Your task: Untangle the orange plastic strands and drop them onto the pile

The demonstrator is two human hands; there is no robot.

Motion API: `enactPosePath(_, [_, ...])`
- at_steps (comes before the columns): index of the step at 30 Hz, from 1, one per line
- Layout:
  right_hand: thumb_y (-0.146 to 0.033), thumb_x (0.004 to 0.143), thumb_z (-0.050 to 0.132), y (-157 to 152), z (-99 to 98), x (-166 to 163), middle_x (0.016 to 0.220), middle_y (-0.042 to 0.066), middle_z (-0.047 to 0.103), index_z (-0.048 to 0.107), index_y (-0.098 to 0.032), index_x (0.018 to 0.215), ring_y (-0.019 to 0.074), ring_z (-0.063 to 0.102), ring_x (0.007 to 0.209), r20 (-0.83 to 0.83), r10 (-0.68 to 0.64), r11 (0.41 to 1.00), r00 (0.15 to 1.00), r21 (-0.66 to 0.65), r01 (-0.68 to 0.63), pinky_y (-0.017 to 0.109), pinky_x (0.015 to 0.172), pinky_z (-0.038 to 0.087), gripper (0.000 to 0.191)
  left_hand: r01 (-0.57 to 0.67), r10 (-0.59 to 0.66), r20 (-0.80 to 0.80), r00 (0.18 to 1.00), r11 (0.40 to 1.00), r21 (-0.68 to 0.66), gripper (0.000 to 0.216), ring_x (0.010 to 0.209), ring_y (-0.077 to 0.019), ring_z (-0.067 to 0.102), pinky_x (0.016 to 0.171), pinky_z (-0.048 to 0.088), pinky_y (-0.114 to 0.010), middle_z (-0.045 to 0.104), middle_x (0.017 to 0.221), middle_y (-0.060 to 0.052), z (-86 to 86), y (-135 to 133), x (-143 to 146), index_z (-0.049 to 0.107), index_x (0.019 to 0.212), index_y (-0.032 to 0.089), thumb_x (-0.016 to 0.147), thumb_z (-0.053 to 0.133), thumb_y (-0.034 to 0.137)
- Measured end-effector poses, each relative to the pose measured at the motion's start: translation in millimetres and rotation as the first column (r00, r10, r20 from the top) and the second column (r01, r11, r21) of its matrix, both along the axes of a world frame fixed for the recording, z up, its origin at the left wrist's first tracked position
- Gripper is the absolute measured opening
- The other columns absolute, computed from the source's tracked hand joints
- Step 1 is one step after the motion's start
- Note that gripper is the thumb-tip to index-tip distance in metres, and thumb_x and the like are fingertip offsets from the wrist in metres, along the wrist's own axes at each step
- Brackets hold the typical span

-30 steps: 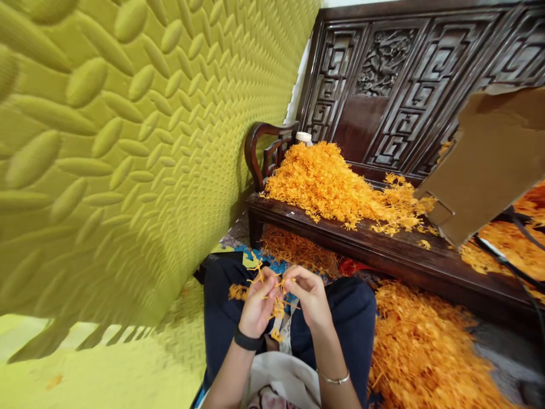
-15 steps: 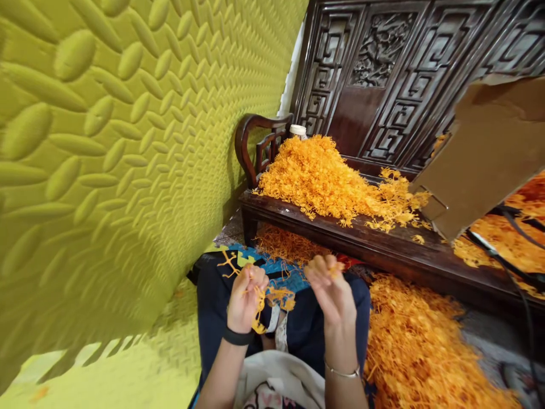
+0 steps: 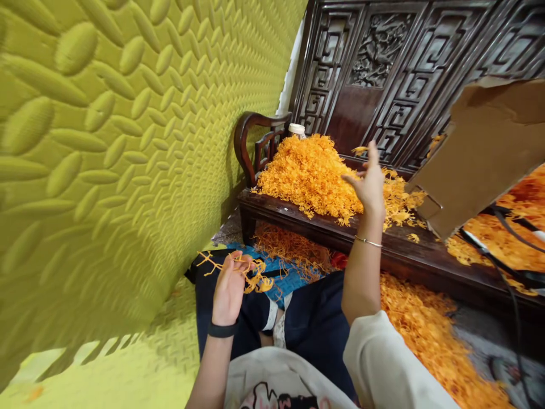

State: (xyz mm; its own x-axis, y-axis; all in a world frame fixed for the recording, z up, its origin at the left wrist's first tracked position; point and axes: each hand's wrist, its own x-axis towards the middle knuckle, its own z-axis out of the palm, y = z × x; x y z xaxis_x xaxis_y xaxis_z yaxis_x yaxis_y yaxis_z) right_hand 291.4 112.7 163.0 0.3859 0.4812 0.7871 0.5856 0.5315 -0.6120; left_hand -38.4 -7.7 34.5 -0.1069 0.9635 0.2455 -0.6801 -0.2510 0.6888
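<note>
Our left hand point(image 3: 229, 287) curls its fingers loosely about an orange sprig point(image 3: 238, 270) over our lap. Our right hand point(image 3: 369, 183) is raised with fingers spread and holds nothing; a small piece point(image 3: 360, 150) hangs in the air just beyond its fingertips, above the bench point(image 3: 340, 233). A big pile point(image 3: 310, 173) fills the bench's left end, more lies on the floor point(image 3: 426, 335), so much seems left. Half a second ago both hands were close together over our lap; the right has since swung up toward the bench.

Bright even light, wide-angle bending at edges, slight blur, soft shadows
</note>
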Motion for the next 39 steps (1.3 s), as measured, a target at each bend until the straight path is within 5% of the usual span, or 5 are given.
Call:
enactPosePath(2, [-0.032, 0.062, 0.078, 8.2, -16.8, -1.0, 0.114, 0.017, 0.056, 0.043, -0.015, 0.139, 0.0185, 0.055, 0.076, 0.034, 0.067, 0.981, 0.997, -0.182, -0.06, 0.04, 0.082, 0.043, 0.086, 0.019, -0.018, -0.045, 0.999, 1.0, 0.017, 0.032, 0.085, -0.0175, 0.06, 0.083, 0.046, -0.032, 0.064, 0.092, -0.009, -2.2, -0.2, 2.5, 0.064, 0.098, 0.015, 0.076, 0.069, 0.038])
enactPosePath(8, [-0.042, 0.078, 0.064, -45.4, -85.4, -63.2, 0.093, 0.01, 0.067, 0.066, -0.014, 0.095, 0.0198, 0.063, 0.082, -0.082, 0.306, 0.941, 0.949, -0.125, -0.314, 0.034, 0.079, 0.047, 0.033, 0.084, -0.078, -0.121, 0.99, 0.995, 0.049, 0.032, 0.104, -0.0226, 0.059, 0.098, 0.038, -0.036, 0.063, 0.109, -0.011, -2.7, -2.8, 6.2, 0.062, 0.104, 0.016, 0.079, 0.066, 0.036])
enactPosePath(17, [-0.037, 0.082, 0.063, -109.4, -126.7, -137.4, 0.099, 0.006, 0.065, 0.062, -0.019, 0.111, 0.0181, 0.061, 0.087, -0.21, 0.705, 0.632, 0.677, -0.248, -0.735, 0.031, 0.078, 0.048, 0.034, 0.116, -0.102, -0.173, 0.98, 0.991, 0.072, 0.025, 0.106, -0.0221, 0.058, 0.099, 0.038, -0.036, 0.062, 0.11, -0.01, -5.1, -5.3, 11.7, 0.062, 0.1, 0.016, 0.077, 0.069, 0.024])
enactPosePath(29, [-0.031, 0.081, 0.065, -125.5, -135.2, -161.5, 0.072, 0.002, 0.058, 0.061, -0.018, 0.072, 0.0135, 0.053, 0.068, -0.069, 0.653, 0.741, 0.754, -0.147, -0.655, 0.026, 0.064, 0.04, 0.017, 0.138, -0.042, -0.521, 0.852, 0.979, 0.147, 0.049, 0.122, -0.0251, 0.045, 0.103, 0.035, -0.035, 0.052, 0.129, -0.009, -5.4, -17.5, 21.5, 0.061, 0.115, 0.022, 0.068, 0.076, 0.021])
enactPosePath(39, [-0.024, 0.082, 0.064, -137.1, -130.3, -155.9, 0.078, 0.003, 0.063, 0.068, -0.019, 0.082, 0.0129, 0.057, 0.072, -0.076, 0.655, 0.747, 0.751, -0.081, -0.66, 0.025, 0.065, 0.044, 0.007, -0.026, 0.057, -0.481, 0.875, 0.997, 0.071, 0.02, 0.084, -0.0165, 0.063, 0.08, 0.049, -0.026, 0.067, 0.09, -0.006, -7.8, -21.9, 32.0, 0.072, 0.088, 0.017, 0.077, 0.069, 0.033])
